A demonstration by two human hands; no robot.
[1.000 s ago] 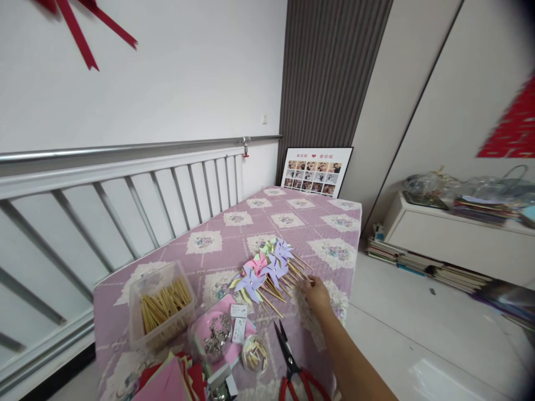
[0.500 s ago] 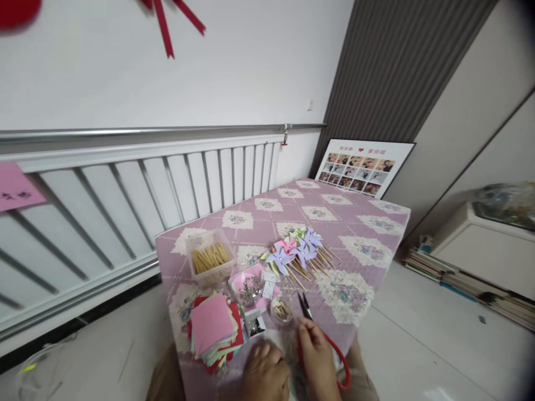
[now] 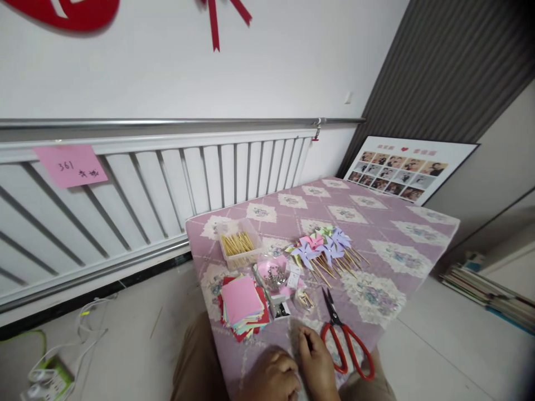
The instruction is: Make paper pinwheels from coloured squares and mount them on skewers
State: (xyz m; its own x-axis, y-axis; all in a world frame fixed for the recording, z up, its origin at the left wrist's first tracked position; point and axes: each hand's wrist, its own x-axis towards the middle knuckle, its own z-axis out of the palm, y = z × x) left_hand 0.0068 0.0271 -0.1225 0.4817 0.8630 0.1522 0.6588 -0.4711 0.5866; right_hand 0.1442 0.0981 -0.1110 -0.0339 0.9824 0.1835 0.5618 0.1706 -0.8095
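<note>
My left hand [image 3: 273, 376] rests at the near table edge with its fingers curled in, and nothing shows in it. Close beside it on the right, my right hand [image 3: 315, 359] is also curled, its thumb near the bent fingers and no object visible between them. A pair of scissors [image 3: 333, 314] with red handles lies on the cloth just right of my right hand, blades pointing away from me. Ahead of my left hand stand a stack of coloured paper squares [image 3: 241, 299] and a small white box [image 3: 280, 308] with dark bits. A round container [image 3: 305, 299] of small sticks is nearby.
A clear box [image 3: 238, 243] holds wooden sticks. Metal pins lie in a pink dish [image 3: 273, 274]. Finished paper pinwheels [image 3: 324, 248] on sticks lie mid-table on the floral tablecloth [image 3: 288, 201]. A white radiator [image 3: 234, 172] runs along the wall; a photo board [image 3: 401, 167] leans behind.
My right hand has let go of the scissors, which now lie on the table to its right. The view has turned left, so everything appears further right.
</note>
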